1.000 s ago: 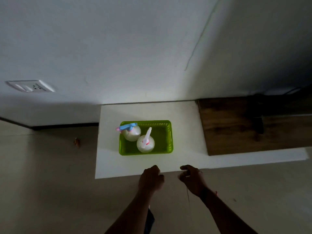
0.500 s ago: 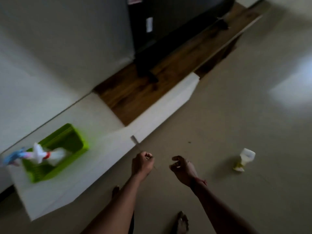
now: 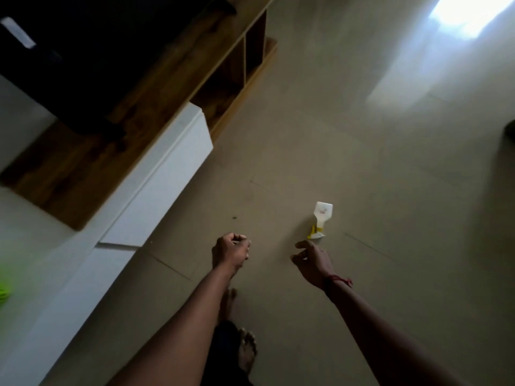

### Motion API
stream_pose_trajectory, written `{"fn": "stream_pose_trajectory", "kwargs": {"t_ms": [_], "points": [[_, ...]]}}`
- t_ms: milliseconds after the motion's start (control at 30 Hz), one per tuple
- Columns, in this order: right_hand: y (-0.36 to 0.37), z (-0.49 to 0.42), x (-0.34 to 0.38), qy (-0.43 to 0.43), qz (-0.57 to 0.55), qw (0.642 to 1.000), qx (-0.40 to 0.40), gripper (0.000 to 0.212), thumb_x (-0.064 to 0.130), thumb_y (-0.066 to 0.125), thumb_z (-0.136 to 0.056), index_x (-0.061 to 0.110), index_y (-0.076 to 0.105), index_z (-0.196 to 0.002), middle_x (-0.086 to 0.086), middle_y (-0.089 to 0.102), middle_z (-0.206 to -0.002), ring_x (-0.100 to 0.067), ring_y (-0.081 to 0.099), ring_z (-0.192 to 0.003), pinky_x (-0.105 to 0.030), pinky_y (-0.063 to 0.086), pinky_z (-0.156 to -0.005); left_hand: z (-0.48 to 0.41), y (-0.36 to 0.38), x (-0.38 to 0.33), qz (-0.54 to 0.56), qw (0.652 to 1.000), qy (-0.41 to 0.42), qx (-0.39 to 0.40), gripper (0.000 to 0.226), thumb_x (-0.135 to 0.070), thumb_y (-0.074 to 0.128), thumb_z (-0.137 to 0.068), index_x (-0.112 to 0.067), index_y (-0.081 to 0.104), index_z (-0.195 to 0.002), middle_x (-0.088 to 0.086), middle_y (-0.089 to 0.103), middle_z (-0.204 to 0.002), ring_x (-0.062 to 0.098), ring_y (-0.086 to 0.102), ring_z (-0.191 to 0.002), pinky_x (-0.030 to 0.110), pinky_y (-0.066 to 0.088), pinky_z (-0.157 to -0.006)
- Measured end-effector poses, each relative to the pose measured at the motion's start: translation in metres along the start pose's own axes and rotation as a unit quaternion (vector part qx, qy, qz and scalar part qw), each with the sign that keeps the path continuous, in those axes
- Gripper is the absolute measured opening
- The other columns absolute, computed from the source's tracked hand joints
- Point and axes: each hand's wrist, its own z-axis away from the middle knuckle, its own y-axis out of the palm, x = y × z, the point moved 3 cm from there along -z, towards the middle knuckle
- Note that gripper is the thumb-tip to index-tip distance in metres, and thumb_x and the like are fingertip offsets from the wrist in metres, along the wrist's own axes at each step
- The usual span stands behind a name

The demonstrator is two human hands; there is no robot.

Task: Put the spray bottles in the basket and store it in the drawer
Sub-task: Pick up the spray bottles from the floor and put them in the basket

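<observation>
A white spray bottle point(image 3: 322, 218) with a yellow nozzle lies on its side on the beige floor point(image 3: 390, 190), nozzle end toward the near side. The right hand point(image 3: 310, 260) hovers just near of the nozzle, fingers loosely curled and parted, gripping nothing, a red thread at its wrist. The left hand point(image 3: 230, 250) is closed in an empty fist, apart from the bottle. A sliver of the green basket point(image 3: 3, 291) shows at the far left edge, on the white counter point(image 3: 83, 260). A wooden shelf unit point(image 3: 156, 87) runs beyond the counter. Bare feet point(image 3: 246, 349) stand on the floor below the arms
</observation>
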Motion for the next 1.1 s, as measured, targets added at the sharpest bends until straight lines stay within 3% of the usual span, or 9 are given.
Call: {"fn": "stream_pose_trajectory", "kwargs": {"t_ms": [67, 133, 233, 467, 700, 833, 900, 967, 1100], "points": [[-0.014, -0.013, -0.018, 0.017, 0.005, 1.0, 0.003, 0.036, 0.029, 0.065, -0.086, 0.018, 0.06, -0.119, -0.006, 0.074, -0.101, -0.024, 0.065, -0.098, -0.025, 0.043, -0.076, -0.018, 0.026, 0.004, -0.01, 1.0, -0.02, 0.002, 0.017, -0.042, 0.059, -0.059, -0.028, 0.067, -0.067, 0.006, 0.074, -0.071, 0.028, 0.071, -0.069, 0.043, 0.059, -0.063], [-0.027, -0.03, -0.035, 0.026, 0.01, 1.0, 0.013, 0.036, 0.031, 0.064, -0.086, 0.018, 0.06, -0.119, -0.006, 0.074, -0.1, -0.023, 0.066, -0.095, -0.024, 0.041, -0.074, -0.025, 0.049, -0.001, -0.001, 0.999, -0.04, 0.011, 0.019, -0.039, 0.059, -0.065, -0.022, 0.067, -0.068, 0.009, 0.075, -0.078, 0.031, 0.072, -0.074, 0.035, 0.057, -0.054], [-0.043, -0.058, -0.057, 0.037, 0.018, 0.998, 0.044, 0.038, 0.033, 0.064, -0.087, 0.017, 0.059, -0.121, -0.007, 0.073, -0.103, -0.022, 0.066, -0.094, -0.025, 0.047, -0.077, -0.032, 0.08, -0.012, 0.02, 0.997, -0.075, 0.003, 0.019, -0.031, 0.058, -0.073, -0.014, 0.065, -0.068, 0.011, 0.075, -0.073, 0.026, 0.07, -0.062, 0.03, 0.055, -0.049], [-0.066, -0.154, -0.113, 0.065, 0.071, 0.989, 0.115, 0.038, 0.033, 0.06, -0.091, 0.02, 0.054, -0.126, -0.007, 0.068, -0.114, -0.02, 0.065, -0.098, -0.032, 0.054, -0.086, -0.093, 0.18, -0.011, 0.011, 0.993, -0.121, -0.002, 0.015, -0.024, 0.063, -0.072, -0.016, 0.06, -0.06, 0.0, 0.066, -0.054, 0.019, 0.062, -0.05, 0.04, 0.058, -0.065], [-0.057, -0.262, -0.156, -0.04, 0.218, 0.965, 0.143, 0.033, 0.028, 0.054, -0.094, 0.019, 0.055, -0.125, -0.008, 0.063, -0.121, -0.025, 0.063, -0.1, -0.035, 0.053, -0.081, -0.164, 0.273, -0.002, 0.028, 0.99, -0.138, 0.012, 0.012, -0.023, 0.064, -0.079, -0.018, 0.063, -0.069, -0.001, 0.065, -0.059, 0.016, 0.06, -0.049, 0.025, 0.046, -0.05], [-0.029, -0.339, -0.202, -0.153, 0.371, 0.904, 0.148, 0.031, 0.025, 0.047, -0.097, 0.015, 0.051, -0.125, -0.009, 0.056, -0.12, -0.029, 0.062, -0.087, -0.04, 0.055, -0.066, -0.23, 0.322, 0.013, 0.034, 0.992, -0.123, -0.014, 0.011, -0.022, 0.063, -0.079, -0.019, 0.063, -0.069, 0.0, 0.067, -0.062, 0.016, 0.063, -0.052, 0.025, 0.049, -0.05], [-0.017, -0.373, -0.219, -0.203, 0.43, 0.87, 0.131, 0.029, 0.019, 0.04, -0.099, 0.012, 0.052, -0.124, -0.011, 0.054, -0.115, -0.029, 0.058, -0.091, -0.041, 0.051, -0.066, -0.255, 0.342, 0.024, 0.035, 0.992, -0.12, -0.019, 0.01, -0.021, 0.062, -0.08, -0.019, 0.064, -0.071, 0.001, 0.068, -0.063, 0.016, 0.064, -0.054, 0.027, 0.05, -0.053], [-0.004, -0.405, -0.235, -0.25, 0.491, 0.827, 0.113, 0.029, 0.017, 0.039, -0.098, 0.011, 0.055, -0.122, -0.012, 0.052, -0.118, -0.03, 0.053, -0.101, -0.039, 0.045, -0.072, -0.279, 0.361, 0.039, 0.035, 0.992, -0.123, -0.016, 0.009, -0.02, 0.062, -0.081, -0.019, 0.064, -0.072, 0.002, 0.068, -0.065, 0.016, 0.064, -0.055, 0.027, 0.05, -0.053], [0.026, -0.454, -0.265, -0.349, 0.629, 0.69, 0.082, 0.031, 0.014, 0.052, -0.092, 0.011, 0.056, -0.122, -0.012, 0.05, -0.133, -0.035, 0.043, -0.125, -0.044, 0.044, -0.094, -0.312, 0.381, 0.066, 0.042, 0.991, -0.124, -0.025, 0.01, -0.019, 0.062, -0.082, -0.018, 0.064, -0.072, 0.002, 0.067, -0.064, 0.018, 0.063, -0.055, 0.029, 0.05, -0.054]]}}
